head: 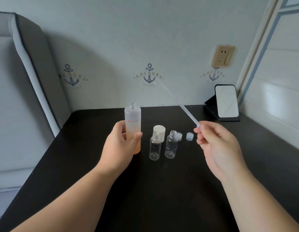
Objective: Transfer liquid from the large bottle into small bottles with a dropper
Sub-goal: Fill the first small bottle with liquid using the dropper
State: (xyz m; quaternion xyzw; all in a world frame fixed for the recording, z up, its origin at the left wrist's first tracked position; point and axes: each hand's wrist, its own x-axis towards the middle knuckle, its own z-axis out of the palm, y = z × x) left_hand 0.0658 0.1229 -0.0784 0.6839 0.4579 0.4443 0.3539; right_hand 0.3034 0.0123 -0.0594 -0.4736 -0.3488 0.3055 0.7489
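A tall frosted large bottle (132, 119) with peach-coloured liquid stands uncapped on the black table (162, 190); my left hand (119, 144) grips its lower half. My right hand (215, 144) pinches the bulb end of a long clear dropper (182, 106), whose thin tip points up and to the left, in the air above the table. Two small clear bottles (155, 146) (171, 144) stand open and look empty just right of the large bottle. Behind them sits its white cap (159, 131).
Two small translucent caps (179, 136) (189, 136) lie right of the small bottles. A mirror on a black stand (226, 101) sits at the back right by the wall. A padded headboard (28, 72) borders the table's left side; a wall socket (223, 56) is above.
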